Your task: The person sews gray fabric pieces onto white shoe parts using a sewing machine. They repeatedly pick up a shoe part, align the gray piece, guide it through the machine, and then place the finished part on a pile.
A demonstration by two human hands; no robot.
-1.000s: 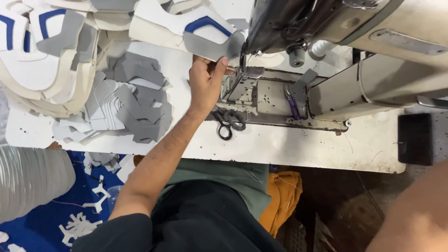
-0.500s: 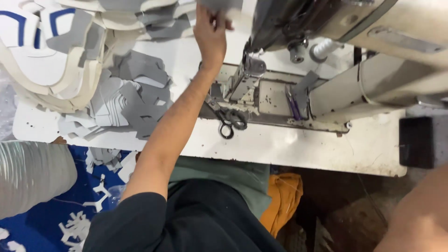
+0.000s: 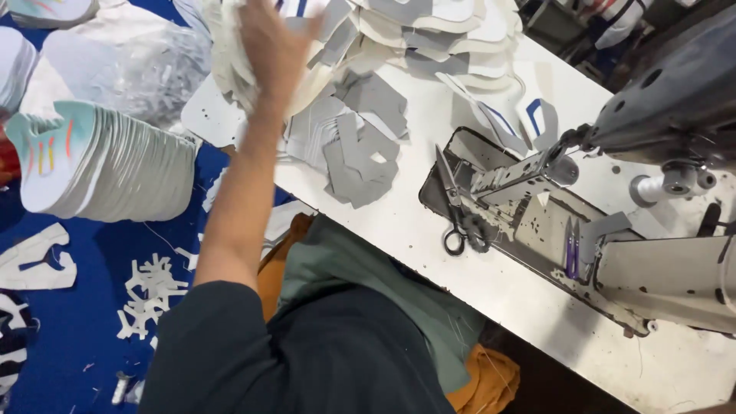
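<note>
My left hand [image 3: 272, 46] is stretched far out to the upper left and is blurred by motion. It lies against a heap of white cut shoe pieces [image 3: 230, 77] at the far edge of the white table [image 3: 429, 253]. I cannot tell if its fingers grip a piece. Flat grey cut pieces [image 3: 368, 146] lie in a loose pile just right of my forearm. More white pieces with blue trim [image 3: 429, 31] are stacked behind them. My right hand is out of view.
A sewing machine [image 3: 675, 115] stands at the right, its needle arm over a dark plate [image 3: 537, 222]. Black scissors [image 3: 460, 222] lie at the plate's left edge, with purple snips [image 3: 571, 249] on it. A thick stack of white pieces [image 3: 115, 165] and scraps [image 3: 153, 291] lie on blue flooring.
My left hand has left the needle area and swung up and left to the heap of white pieces. The view has turned left, and my right arm has dropped out of it.
</note>
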